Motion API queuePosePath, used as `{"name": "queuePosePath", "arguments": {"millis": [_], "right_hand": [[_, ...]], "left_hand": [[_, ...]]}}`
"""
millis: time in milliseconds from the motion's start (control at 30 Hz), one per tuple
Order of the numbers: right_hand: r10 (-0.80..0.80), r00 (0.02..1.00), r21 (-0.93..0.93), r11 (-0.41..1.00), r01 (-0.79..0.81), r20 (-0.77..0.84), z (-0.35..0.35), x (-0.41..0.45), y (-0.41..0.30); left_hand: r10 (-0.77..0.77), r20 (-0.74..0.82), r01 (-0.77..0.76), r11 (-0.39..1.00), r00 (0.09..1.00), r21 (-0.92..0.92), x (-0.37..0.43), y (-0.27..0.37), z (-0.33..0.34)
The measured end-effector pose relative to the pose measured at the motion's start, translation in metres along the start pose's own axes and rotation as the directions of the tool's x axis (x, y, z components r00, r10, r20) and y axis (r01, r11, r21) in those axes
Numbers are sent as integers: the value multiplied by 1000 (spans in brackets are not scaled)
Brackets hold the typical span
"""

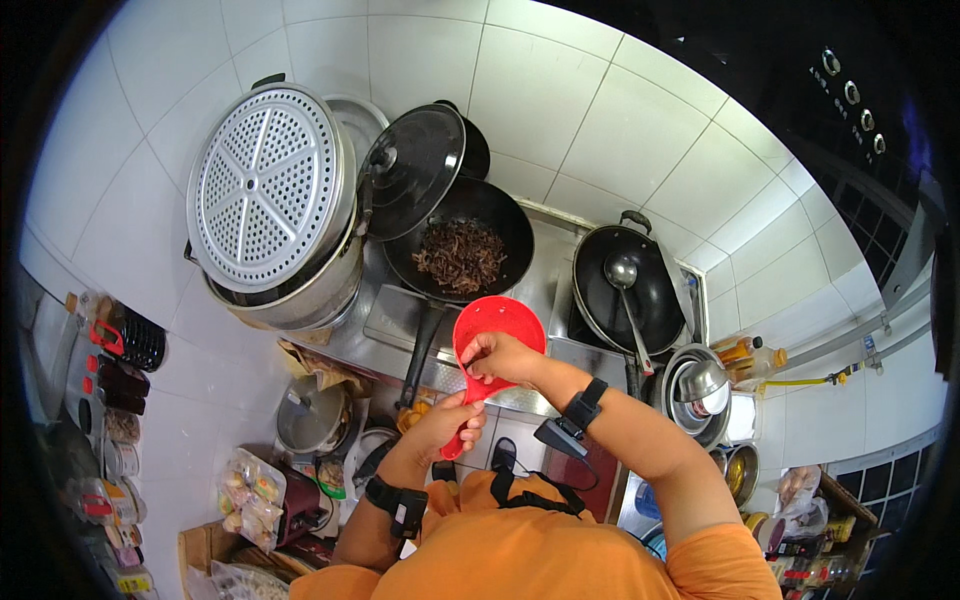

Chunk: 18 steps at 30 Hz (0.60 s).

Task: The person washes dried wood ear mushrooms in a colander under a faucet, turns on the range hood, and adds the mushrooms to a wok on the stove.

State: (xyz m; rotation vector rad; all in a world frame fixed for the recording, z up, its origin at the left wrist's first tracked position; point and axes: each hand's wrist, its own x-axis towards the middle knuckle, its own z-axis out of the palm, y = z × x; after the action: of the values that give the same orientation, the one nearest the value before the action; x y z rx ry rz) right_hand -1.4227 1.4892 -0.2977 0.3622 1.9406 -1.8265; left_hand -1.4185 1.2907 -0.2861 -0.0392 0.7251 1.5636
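My left hand (453, 426) grips the handle of a red plastic water scoop (504, 313), held in front of the stove. Over the scoop's bowl, my right hand (496, 358) has its thumb and fingertips drawn together near the inner wall. Something small and dark shows at those fingertips, too small to name. Just beyond the scoop sits a black wok (517, 255) with its handle towards me. Dark brown shredded food (461, 256) lies in it. A black pan lid (420, 172) leans over the wok's left rim, tilted.
A large steamer pot (315, 300) with a perforated steamer tray (262, 187) stands left. On the right burner, a second wok (600, 277) holds a metal ladle (621, 271). Nested metal bowls (671, 397) stand beside it. A lidded pot (311, 416) is at lower left.
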Motion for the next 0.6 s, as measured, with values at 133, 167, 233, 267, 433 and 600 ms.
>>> {"name": "queuePosePath", "arguments": {"millis": [133, 167, 233, 267, 433, 600], "right_hand": [[45, 999, 1, 999, -45, -24, 1, -1, -8], [58, 997, -23, 998, -59, -52, 2, -3, -12], [10, 995, -113, 993, -22, -100, -1, -9, -28], [-42, 989, -203, 979, 12, -143, -5, -10, -35], [-396, 872, -492, 842, 219, -289, -37, 9, -69], [-479, 806, -571, 790, 224, -347, -71, 41, -104]], "left_hand": [[-5, 7, 5, 1000, 1000, -5, 3, 0, -5], [-11, 15, 11, 1000, 1000, -2, 4, 1, -7], [-14, 22, 14, 1000, 1000, -2, 5, 0, -11], [-7, 26, 7, 1000, 1000, -5, 5, 0, -13], [7, 16, -7, 1000, 1000, 0, 6, 4, -17], [-3, -42, 5, 999, 999, 51, 6, 8, -17]]}}
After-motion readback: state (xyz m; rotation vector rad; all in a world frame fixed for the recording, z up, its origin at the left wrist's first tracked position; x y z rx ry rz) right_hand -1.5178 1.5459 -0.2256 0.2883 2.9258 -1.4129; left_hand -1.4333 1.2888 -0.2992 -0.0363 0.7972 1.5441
